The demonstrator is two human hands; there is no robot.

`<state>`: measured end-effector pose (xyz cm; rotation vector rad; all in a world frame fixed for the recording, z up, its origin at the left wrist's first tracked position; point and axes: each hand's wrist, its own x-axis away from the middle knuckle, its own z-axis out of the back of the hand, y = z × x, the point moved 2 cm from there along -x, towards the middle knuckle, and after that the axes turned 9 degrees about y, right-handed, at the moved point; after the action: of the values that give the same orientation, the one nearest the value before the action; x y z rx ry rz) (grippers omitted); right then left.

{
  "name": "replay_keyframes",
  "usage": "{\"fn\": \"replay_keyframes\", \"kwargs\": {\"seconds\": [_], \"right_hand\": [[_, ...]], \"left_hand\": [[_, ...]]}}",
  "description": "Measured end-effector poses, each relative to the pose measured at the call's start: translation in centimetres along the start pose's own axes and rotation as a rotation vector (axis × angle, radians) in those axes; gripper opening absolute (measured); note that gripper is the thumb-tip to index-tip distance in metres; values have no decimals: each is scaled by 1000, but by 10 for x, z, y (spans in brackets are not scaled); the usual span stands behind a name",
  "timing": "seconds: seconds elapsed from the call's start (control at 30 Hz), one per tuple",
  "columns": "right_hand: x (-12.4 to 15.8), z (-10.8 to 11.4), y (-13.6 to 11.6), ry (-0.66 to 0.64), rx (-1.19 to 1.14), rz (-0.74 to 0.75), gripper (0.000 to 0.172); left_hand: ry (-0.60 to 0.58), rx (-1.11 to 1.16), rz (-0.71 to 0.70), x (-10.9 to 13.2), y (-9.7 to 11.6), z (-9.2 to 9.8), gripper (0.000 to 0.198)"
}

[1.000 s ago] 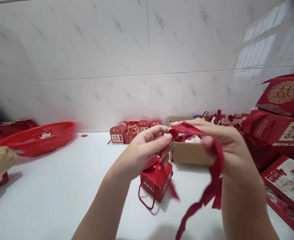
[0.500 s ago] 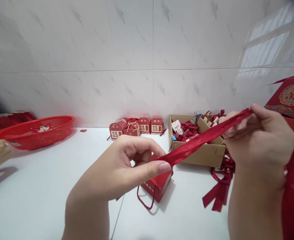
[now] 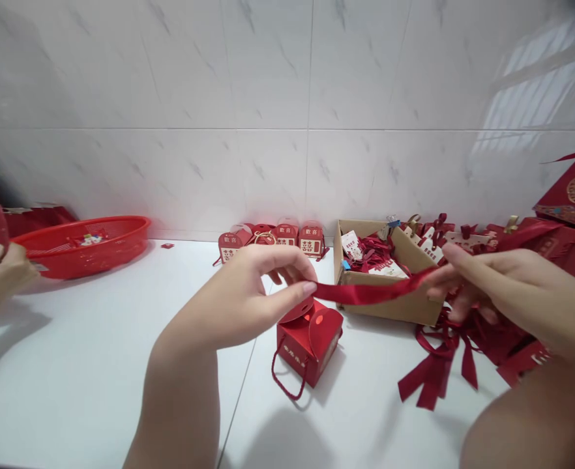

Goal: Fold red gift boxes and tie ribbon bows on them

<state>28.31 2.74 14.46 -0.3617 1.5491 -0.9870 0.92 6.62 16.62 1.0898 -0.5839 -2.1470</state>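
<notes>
A length of shiny red ribbon point(image 3: 366, 293) stretches between my two hands in front of the cardboard box. My left hand point(image 3: 248, 296) pinches its left end between thumb and fingertips. At the other end, the fingers of my right hand point(image 3: 507, 290) are closed on the ribbon, its thumb lifted above them. Just below my left fingertips stands a small red gift box point(image 3: 300, 361), with curved top flaps and a red cord handle hanging at its front. My left hand hides part of its top.
A cardboard box point(image 3: 424, 309) holds red ribbons and cards. Cut ribbons point(image 3: 429, 374) and red boxes point(image 3: 561, 241) lie on the right. Small red boxes point(image 3: 311, 241) line the wall. At left, another person's hand point(image 3: 8, 270) holds a red piece beside a red plastic basket point(image 3: 116, 257).
My right hand has come down and turned, and the ribbon now runs nearly level. A wide red strip beside my right arm has left view. The other person's hand has raised a red piece.
</notes>
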Motion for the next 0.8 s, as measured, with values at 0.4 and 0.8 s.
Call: {"fn": "replay_keyframes", "kwargs": {"seconds": [0.4, 0.8], "right_hand": [[9, -88, 0, -762, 140, -238, 38], [3, -94, 47, -986, 532, -437, 29]], "left_hand": [[-73, -203, -93, -3, -1, -18, 14], [-450, -605, 174, -28, -59, -48, 28]]}}
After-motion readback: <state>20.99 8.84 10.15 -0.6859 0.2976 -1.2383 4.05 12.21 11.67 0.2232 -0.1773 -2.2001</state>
